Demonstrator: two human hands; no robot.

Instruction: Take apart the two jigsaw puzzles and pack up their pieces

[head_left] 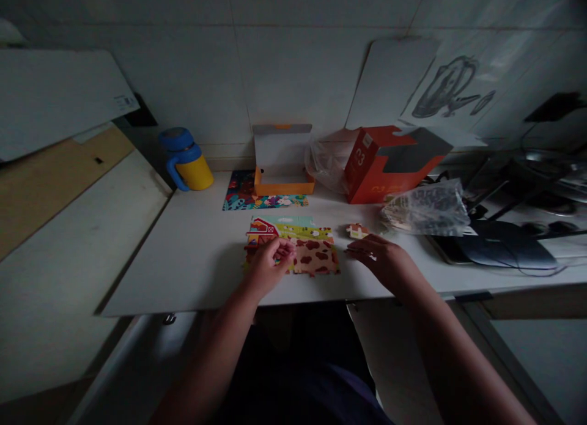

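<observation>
Hands apart: our left hand (270, 261) sits curled on the left edge of the part-joined farm puzzle (316, 254), frame centre; pinch cannot be told. Right hand (383, 260) lies flat and empty, nearer the loose piece (356, 231) just up-left of it.

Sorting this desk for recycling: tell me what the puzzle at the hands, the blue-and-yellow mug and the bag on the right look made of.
Puzzle: probably printed cardboard; flat interlocking pieces, matte colour print.
Mug: likely hard plastic, smooth yellow body, blue lid and handle; dim light leaves it open.
Bag: thin clear plastic film, crinkled and glinting.
</observation>
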